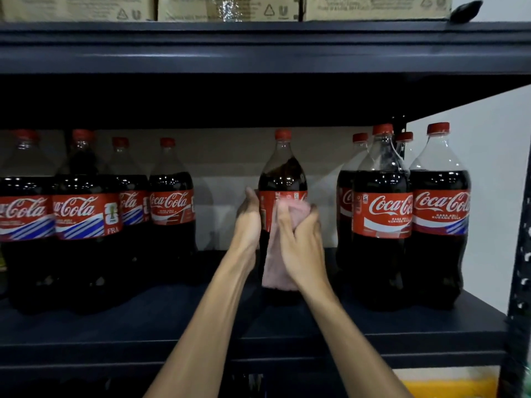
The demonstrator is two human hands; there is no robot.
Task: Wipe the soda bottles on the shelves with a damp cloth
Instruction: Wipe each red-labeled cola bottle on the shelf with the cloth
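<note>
Soda bottle (283, 173) at the middle of the shelf (287, 334) is the one under the cloth. It stands upright on its own, in the gap between two groups of bottles.

The left hand (249, 214) grips its left flank at label height, fingers curled toward the back, steadying it. The right hand (301, 234) has its fingers closed round a bunched pink cloth (274, 265) and presses it against the front of the red label. A loose tail of cloth hangs over the dark lower body.

I judge this to be the wiping step itself, at mid-height. The next move likely calls for drawing the cloth up over the shoulder, neck and cap, then down to the base, while the left hand turns the bottle so its hidden back comes round. That hold should be firm, since a tall full bottle could tip.

The left group (86, 222) stands a little apart. The right group (382, 219) sits nearer, in two rows, so a wide sweep of the right elbow could knock it. Whether any of these have been wiped I cannot tell.

The upper shelf board (258, 50), carrying cardboard boxes (230, 7), hangs above the caps and leaves limited room to lift a bottle straight up. A perforated upright (520, 254) closes the right edge, with a pale wall (494, 133) behind.
</note>
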